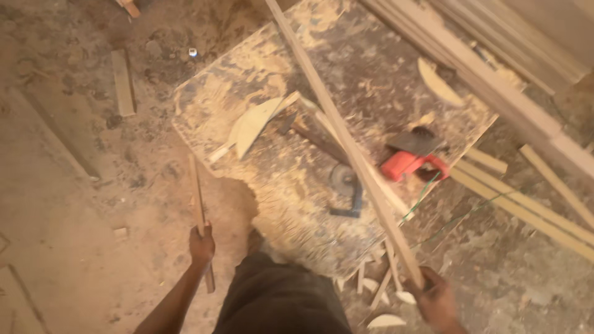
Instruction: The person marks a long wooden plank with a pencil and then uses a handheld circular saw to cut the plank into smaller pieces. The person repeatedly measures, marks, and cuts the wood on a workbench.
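Head view: right hand (438, 301) clamped on long strip (346, 142) slanting up-left over the desk (297, 185); left hand (202, 244) grips a short, near-upright stick (199, 210).

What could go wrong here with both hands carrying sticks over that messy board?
1. The long strip in the right hand stretches across the board; swinging it could knock the red saw or the curved offcut.
2. Scraps lie by the feet; a trip seems possible.
3. The left hand grips a short stick that could catch the board's edge.

Red power tool (409, 163), pale tan wood strips (346, 142), speckled brown-tan board (297, 185).
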The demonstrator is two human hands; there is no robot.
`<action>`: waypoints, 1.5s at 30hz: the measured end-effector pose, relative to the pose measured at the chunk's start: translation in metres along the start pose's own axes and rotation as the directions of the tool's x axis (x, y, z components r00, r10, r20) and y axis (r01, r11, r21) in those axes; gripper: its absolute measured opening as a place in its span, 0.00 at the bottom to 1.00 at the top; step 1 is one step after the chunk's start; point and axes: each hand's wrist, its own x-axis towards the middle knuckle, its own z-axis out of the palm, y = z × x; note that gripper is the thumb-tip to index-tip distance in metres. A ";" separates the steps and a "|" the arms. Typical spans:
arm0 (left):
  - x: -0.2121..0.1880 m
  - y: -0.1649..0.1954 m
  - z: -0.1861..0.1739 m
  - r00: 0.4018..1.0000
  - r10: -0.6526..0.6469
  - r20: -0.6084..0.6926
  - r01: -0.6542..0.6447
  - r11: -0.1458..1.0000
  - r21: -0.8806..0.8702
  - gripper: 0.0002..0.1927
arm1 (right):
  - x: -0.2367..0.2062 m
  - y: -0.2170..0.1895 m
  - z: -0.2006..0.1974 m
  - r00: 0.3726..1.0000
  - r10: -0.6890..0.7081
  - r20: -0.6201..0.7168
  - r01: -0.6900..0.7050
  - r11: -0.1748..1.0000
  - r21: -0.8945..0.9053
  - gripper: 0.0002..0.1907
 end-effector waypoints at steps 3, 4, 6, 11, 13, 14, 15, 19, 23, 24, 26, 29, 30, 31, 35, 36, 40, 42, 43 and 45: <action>0.023 -0.019 -0.033 0.947 0.309 -0.089 -0.302 0.949 0.085 0.27 | -0.042 -0.014 0.079 0.995 -0.097 0.036 0.095 0.994 0.055 0.23; 0.027 -0.024 -0.043 0.875 0.471 -0.108 -0.462 0.881 0.101 0.26 | -0.061 -0.018 0.095 0.999 -0.015 0.042 0.015 1.000 -0.003 0.24; 0.036 -0.027 -0.056 0.987 -0.072 0.143 0.110 0.955 -0.276 0.22 | -0.077 -0.034 0.138 0.983 0.178 0.045 -0.173 0.979 -0.104 0.27; 0.052 -0.024 -0.069 0.967 -0.002 0.255 0.145 0.827 -0.543 0.17 | -0.089 -0.066 0.239 0.988 -0.143 -0.049 0.117 0.928 -0.354 0.31; 0.054 -0.026 -0.073 0.962 0.027 0.271 0.131 0.827 -0.547 0.17 | -0.095 -0.066 0.264 1.000 0.002 0.015 0.004 0.908 -0.419 0.29; 0.054 -0.028 -0.074 0.962 0.042 0.271 0.117 0.831 -0.544 0.18 | -0.099 -0.064 0.274 0.999 0.037 0.031 -0.020 0.898 -0.440 0.30; 0.053 -0.032 -0.076 0.963 0.062 0.263 0.097 0.830 -0.550 0.18 | -0.097 -0.062 0.281 0.997 0.060 0.044 -0.033 0.886 -0.462 0.30; 0.039 -0.052 -0.086 0.971 0.128 0.200 -0.003 0.850 -0.527 0.18 | -0.087 -0.048 0.295 0.999 -0.054 0.010 0.053 0.895 -0.443 0.28; 0.015 -0.071 -0.094 0.980 0.097 0.171 -0.008 0.890 -0.456 0.18 | -0.064 -0.035 0.298 0.988 -0.155 0.004 0.145 0.916 -0.374 0.29; 0.009 -0.076 -0.095 0.982 0.098 0.159 -0.020 0.903 -0.430 0.18 | -0.061 -0.033 0.300 0.954 -0.294 -0.052 0.260 0.904 -0.339 0.27; -0.006 -0.080 -0.096 0.983 0.130 0.130 -0.072 0.923 -0.379 0.18 | -0.053 -0.031 0.296 0.856 -0.498 -0.140 0.421 0.828 -0.371 0.25; -0.026 -0.077 -0.092 0.962 0.241 0.127 -0.192 0.931 -0.312 0.18 | -0.044 -0.037 0.294 0.780 -0.602 -0.171 0.491 0.758 -0.428 0.24; -0.032 -0.074 -0.090 0.948 0.287 0.142 -0.236 0.926 -0.294 0.18 | -0.041 -0.040 0.293 0.778 -0.603 -0.177 0.500 0.764 -0.409 0.23; -0.036 -0.069 -0.087 0.915 0.372 0.155 -0.321 0.905 -0.279 0.17 | -0.039 -0.044 0.293 0.775 -0.602 -0.192 0.503 0.771 -0.389 0.23; -0.051 -0.043 -0.070 0.712 0.671 0.207 -0.641 0.742 -0.199 0.14 | -0.040 -0.049 0.281 0.891 -0.395 -0.223 0.305 0.885 -0.352 0.28; -0.057 -0.037 -0.066 0.652 0.724 0.226 -0.704 0.688 -0.173 0.13 | -0.047 -0.046 0.275 0.874 -0.410 -0.260 0.301 0.878 -0.372 0.30; -0.082 -0.012 -0.045 0.545 0.770 0.333 -0.753 0.624 -0.209 0.18 | -0.074 -0.011 0.254 0.859 -0.370 -0.353 0.242 0.903 -0.355 0.32; -0.094 0.000 -0.034 0.437 0.810 0.391 -0.817 0.539 -0.205 0.20 | -0.091 0.015 0.242 0.848 -0.367 -0.383 0.198 0.889 -0.414 0.33; -0.099 0.006 -0.027 0.370 0.815 0.446 -0.859 0.483 -0.170 0.20 | -0.098 0.030 0.234 0.842 -0.369 -0.394 0.177 0.878 -0.444 0.33; -0.105 0.018 -0.010 0.256 0.797 0.548 -0.922 0.371 -0.109 0.22 | -0.114 0.058 0.221 0.865 -0.166 -0.474 -0.056 0.906 -0.419 0.32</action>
